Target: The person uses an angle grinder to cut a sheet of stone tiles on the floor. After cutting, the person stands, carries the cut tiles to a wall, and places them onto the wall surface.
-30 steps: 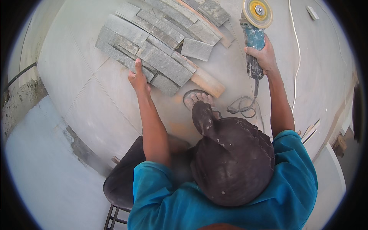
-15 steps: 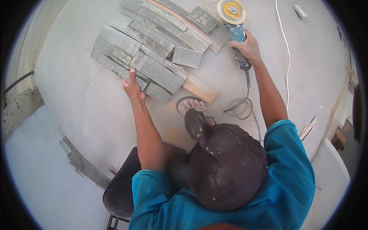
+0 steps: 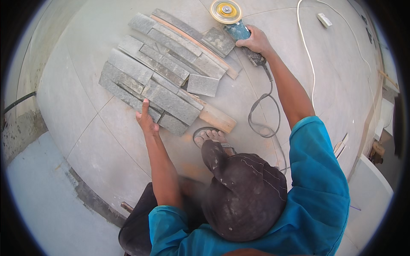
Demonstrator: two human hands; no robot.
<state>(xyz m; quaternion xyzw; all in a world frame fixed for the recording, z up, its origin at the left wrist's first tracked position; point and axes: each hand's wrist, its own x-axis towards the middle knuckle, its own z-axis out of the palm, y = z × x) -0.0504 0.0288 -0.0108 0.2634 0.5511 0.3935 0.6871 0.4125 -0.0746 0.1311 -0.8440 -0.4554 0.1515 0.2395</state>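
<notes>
A grey stone cladding panel (image 3: 171, 100), made of staggered strips, lies on the floor in front of me. My left hand (image 3: 147, 121) grips its near edge, thumb on top and the other fingers partly hidden at the edge. To the right, my right hand (image 3: 257, 42) is wrapped round the body of a blue-green and black angle grinder (image 3: 237, 31). Its round disc (image 3: 226, 11), pale with a yellow centre, is past the far end of the stones, apart from them. A loose grey stone piece (image 3: 203, 85) rests beside the panel, and a wooden board (image 3: 217, 118) sticks out from under it.
Further stone strips (image 3: 179, 45) lie beyond the panel, with a square dark stone (image 3: 218, 41) near the grinder. The grinder's dark cord (image 3: 252, 115) loops on the tiled floor. A white cable (image 3: 305, 47) runs at the right. My sandalled foot (image 3: 211, 138) is close to the panel.
The grinder has moved left and farther out in my right hand, its disc end tilting leftward. My left hand stays on the panel's edge. The whole view has shifted, so the stones appear lower.
</notes>
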